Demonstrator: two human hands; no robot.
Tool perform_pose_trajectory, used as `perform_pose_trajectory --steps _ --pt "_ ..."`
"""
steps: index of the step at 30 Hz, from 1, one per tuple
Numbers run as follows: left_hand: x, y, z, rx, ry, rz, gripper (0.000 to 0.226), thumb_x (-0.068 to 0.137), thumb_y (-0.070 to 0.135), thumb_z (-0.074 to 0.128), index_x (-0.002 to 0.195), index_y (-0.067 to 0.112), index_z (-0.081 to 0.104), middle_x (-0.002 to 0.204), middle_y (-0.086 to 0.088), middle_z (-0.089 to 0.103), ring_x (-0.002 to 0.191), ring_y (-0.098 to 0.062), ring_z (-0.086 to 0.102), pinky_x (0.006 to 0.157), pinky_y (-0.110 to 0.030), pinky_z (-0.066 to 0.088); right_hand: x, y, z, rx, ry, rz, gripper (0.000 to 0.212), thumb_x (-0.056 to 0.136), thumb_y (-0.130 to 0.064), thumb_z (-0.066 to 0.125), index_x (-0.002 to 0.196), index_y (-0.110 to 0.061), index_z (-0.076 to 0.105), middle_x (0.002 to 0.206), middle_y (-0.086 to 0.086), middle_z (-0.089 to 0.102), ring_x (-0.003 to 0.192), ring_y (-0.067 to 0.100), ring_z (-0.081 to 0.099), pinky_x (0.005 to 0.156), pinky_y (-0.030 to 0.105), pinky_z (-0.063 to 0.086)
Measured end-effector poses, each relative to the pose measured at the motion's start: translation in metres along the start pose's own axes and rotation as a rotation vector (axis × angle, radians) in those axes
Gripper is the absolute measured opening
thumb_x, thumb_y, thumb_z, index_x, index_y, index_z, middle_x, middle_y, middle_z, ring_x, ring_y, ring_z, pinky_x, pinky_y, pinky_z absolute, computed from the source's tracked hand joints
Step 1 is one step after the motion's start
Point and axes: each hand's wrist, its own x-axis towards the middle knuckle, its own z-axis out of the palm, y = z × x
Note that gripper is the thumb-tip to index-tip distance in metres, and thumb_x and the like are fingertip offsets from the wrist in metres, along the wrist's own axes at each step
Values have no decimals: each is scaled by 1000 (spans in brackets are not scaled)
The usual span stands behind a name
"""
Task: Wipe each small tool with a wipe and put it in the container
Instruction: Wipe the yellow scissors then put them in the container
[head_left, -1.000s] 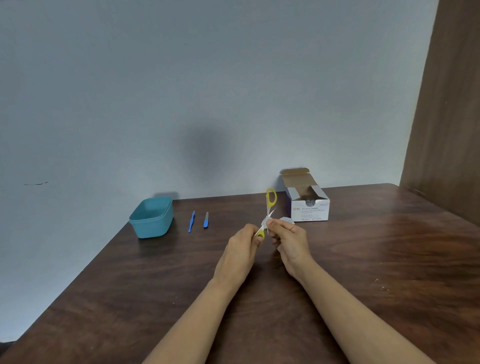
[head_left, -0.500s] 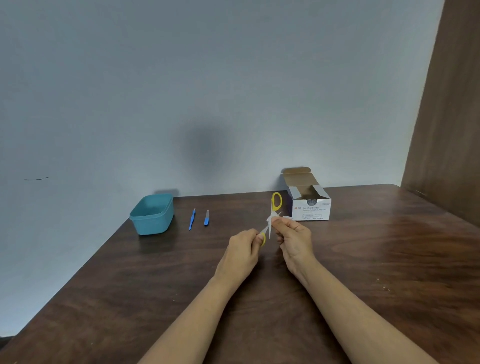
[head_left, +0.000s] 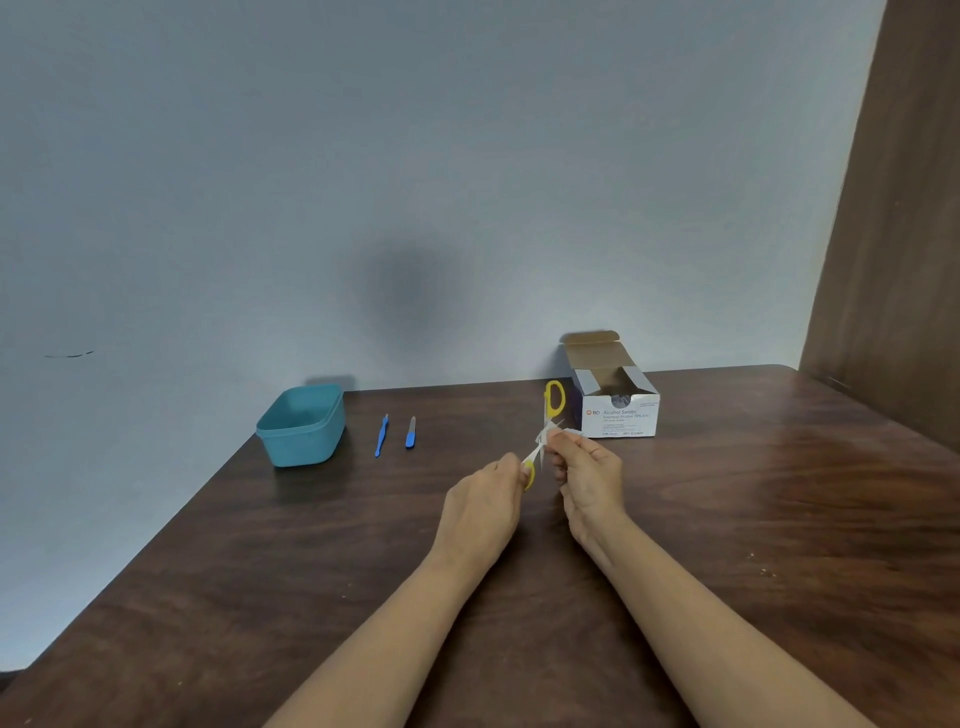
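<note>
My left hand (head_left: 485, 501) grips one yellow handle of the small scissors (head_left: 553, 400), which are spread open above the table. My right hand (head_left: 589, 475) pinches a white wipe (head_left: 550, 434) against the scissors near where the blades meet. A teal container (head_left: 304, 426) stands at the table's far left, open on top. Between it and my hands lie a blue tweezer-like tool (head_left: 382, 435) and a short blue-handled tool (head_left: 411, 432), both flat on the wood.
An open white box of alcohol swabs (head_left: 618, 410) stands just behind my right hand near the wall. The dark wooden table (head_left: 779, 519) meets a grey wall at the back, and a brown wooden panel (head_left: 904, 234) rises on the right.
The scissors have tipped a little to the right, their upper yellow handle now closer to the swab box. My right hand with the wipe has shifted slightly along them.
</note>
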Motion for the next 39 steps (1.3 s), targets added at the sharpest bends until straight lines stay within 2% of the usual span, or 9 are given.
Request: perform_pose_trajectory --steps 3,7,12,20,25,28,30,35,39 --pt "-1 1 -1 35 -3 7 26 104 33 27 86 18 39 77 1 52 62 -17 47 48 -27 26 0 -3 -1 37 -25 47 7 82 -6 70 76 -8 72 65 4 55 56 10 40 53 20 33" --pt "-1 3 -1 54 -23 42 28 104 32 28 91 14 46 85 -5 60 73 -25 58 57 -31 31 1 -3 -1 119 51 69 9 76 -6 76 69 -8 72 61 3 50 52 9 37 47 18 32" --pt "0 8 -3 48 -37 46 24 104 33 27 86 20 37 78 2 51 63 -16 43 57 -27 29 -3 -3 3 118 123 2 15 84 -12 70 69 -8 70 59 1 56 50 5 42 47 15 34" --pt "0 6 -3 54 -16 35 24 103 33 28 85 21 37 76 3 51 61 -14 41 45 -23 21 -1 -4 0 179 98 54 6 80 -7 73 75 -6 72 66 5 54 53 8 38 44 15 35" --pt "1 5 -1 57 -41 49 27 104 34 26 88 18 42 80 2 53 63 -15 43 45 -24 21 -2 -2 3 135 152 23 18 85 -18 70 69 -8 68 59 1 51 50 8 38 45 17 33" --pt "1 5 -2 63 -60 53 26 104 34 25 86 20 38 78 3 49 63 -16 43 46 -24 23 -3 -2 4 94 135 -21 25 92 -22 62 70 -9 65 59 1 48 52 8 35 46 17 32" --pt "1 5 -2 68 -53 50 27 104 34 25 87 19 40 80 1 54 65 -18 49 49 -27 26 -4 -3 3 102 122 -27 25 93 -20 60 71 -10 65 59 0 50 53 8 36 46 16 33" --pt "1 4 -2 59 -31 13 29 104 35 25 88 18 43 79 3 53 65 -17 49 51 -27 28 0 -5 -1 196 51 26 4 85 -7 68 84 -10 68 58 -4 59 54 6 40 45 14 34" --pt "1 2 -1 15 -17 -16 29 104 35 24 84 19 38 76 4 50 64 -16 46 47 -21 24 0 -4 -2 171 -46 77 15 79 -3 72 94 -5 69 68 -2 63 54 7 39 49 17 31"
